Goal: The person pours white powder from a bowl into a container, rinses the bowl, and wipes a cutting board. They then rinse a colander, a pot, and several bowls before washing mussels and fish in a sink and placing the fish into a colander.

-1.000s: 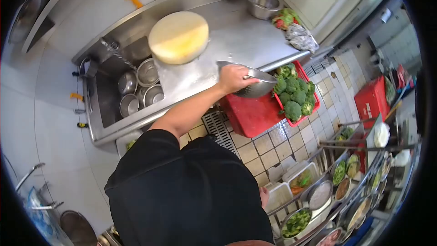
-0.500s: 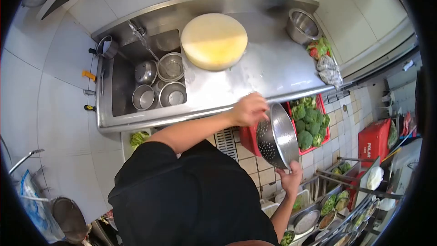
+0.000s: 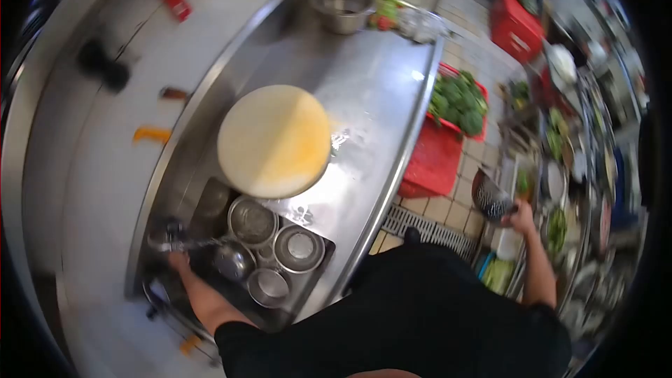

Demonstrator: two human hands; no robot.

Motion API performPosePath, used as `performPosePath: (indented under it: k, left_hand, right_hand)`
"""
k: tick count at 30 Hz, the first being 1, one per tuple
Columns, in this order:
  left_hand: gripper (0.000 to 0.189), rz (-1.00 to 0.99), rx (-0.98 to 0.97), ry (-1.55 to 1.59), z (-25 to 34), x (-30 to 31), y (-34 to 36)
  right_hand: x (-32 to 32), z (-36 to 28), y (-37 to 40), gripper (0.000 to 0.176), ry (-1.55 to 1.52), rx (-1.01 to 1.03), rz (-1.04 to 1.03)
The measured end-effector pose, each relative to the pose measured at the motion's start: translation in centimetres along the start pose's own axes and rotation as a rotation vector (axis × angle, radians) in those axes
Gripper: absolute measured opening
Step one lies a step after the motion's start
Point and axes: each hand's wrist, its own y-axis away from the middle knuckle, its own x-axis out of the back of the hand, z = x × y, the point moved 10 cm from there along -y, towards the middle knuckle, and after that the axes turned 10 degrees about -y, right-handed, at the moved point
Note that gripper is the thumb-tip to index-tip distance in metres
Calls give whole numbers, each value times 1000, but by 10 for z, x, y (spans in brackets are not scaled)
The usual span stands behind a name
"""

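Note:
My right hand (image 3: 519, 217) grips the rim of a metal colander (image 3: 493, 199), held tilted out to the right over the floor. My left hand (image 3: 180, 260) is at the faucet (image 3: 168, 234) over the sink; its fingers are blurred and partly hidden. A stream of water seems to run from the spout. Beneath it in the sink lie several metal pots and strainers, among them a round pot (image 3: 269, 287) and a strainer bowl (image 3: 299, 248). On the steel counter (image 3: 364, 91) rests a thick round chopping block (image 3: 273, 141).
A steel bowl (image 3: 341, 8) and a plastic bag (image 3: 421, 26) sit at the counter's far end. Broccoli (image 3: 458, 101) fills a red basket on the tiled floor, beside a red container (image 3: 428, 161). Shelves with food containers line the right side. Orange-handled tools hang on the wall.
My left hand has left the colander and reached the faucet. With the colander, my right hand has swung away from the counter. The view has turned.

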Motion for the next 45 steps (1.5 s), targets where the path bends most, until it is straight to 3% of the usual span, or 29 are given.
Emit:
performPosePath:
  k: [1, 2, 3, 4, 5, 7, 8, 9, 11, 13, 19, 21, 24, 29, 34, 36, 39, 41, 42, 43, 44, 45]
  left_hand:
    - [14, -91, -86, 28, 11, -1, -6]
    - [17, -266, 7, 80, 5, -18, -27]
    - [21, -382, -146, 263, 16, -23, -22]
    - [28, -451, 24, 497, 26, -27, 11]
    - [28, -467, 24, 542, 39, -37, 32]
    - [28, -482, -45, 487, 47, -73, 52]
    - [28, -490, -84, 451, 51, -101, 66]
    - [28, -507, -113, 404, 55, -132, 87]
    - [28, -538, -165, 330, 66, -180, 125]
    - [28, -575, -207, 270, 75, -217, 153]
    - [28, -652, -288, 167, 94, -276, 218]
    - [28, -657, -311, 134, 99, -284, 238]
    - [29, -640, -340, 98, 110, -294, 273]
    - [30, -554, -373, 50, 127, -310, 337]
    - [31, -329, -345, 103, 131, -296, 393]
    - [32, -219, -330, 197, 136, -272, 416]
    - [33, -197, -343, 467, 152, -256, 460]
    - [34, -452, -404, 689, 191, -290, 534]
    - [45, -1234, -677, 691, 257, -317, 696]
    - [52, -1102, -654, 726, 286, -330, 777]
    - [59, -1457, -932, 698, 324, -326, 907]
    - [62, -1680, -1136, 718, 352, -315, 1012]
  right_hand:
    - [3, 0, 12, 35, -111, -55, 17]
    - [20, 20, 10, 37, 192, 134, 124]
    - [16, 25, 27, 34, 183, 72, 58]
    - [30, 47, 35, 35, 159, -6, 130]
    - [40, 72, 46, 44, 136, -82, 202]
    - [41, 14, 94, 46, 429, -153, 197]
    - [42, 13, 111, 46, 336, -222, 210]
    - [47, 26, 127, 47, 241, -287, 228]
    - [60, 51, 141, 48, 412, -186, 275]
    - [65, 76, 161, 49, 301, -298, 287]
    - [59, 102, 164, 33, 270, -282, 292]
    - [55, 116, 156, 34, 242, -310, 287]
    - [56, 89, 148, 44, 317, -368, 260]
    - [65, 207, 130, 62, 175, -475, 325]
    - [92, 287, 101, 61, -155, -446, 405]
    - [115, 323, 73, 65, -23, -419, 489]
    - [154, 326, 34, 43, -139, -381, 480]
    - [191, 311, -1, 38, -44, -289, 509]
    - [204, 304, -18, 37, 0, -243, 514]
    - [215, 299, -36, 36, -32, -215, 505]
    - [229, 292, -57, 36, -68, -189, 500]
    - [242, 288, -79, 36, -108, -166, 499]
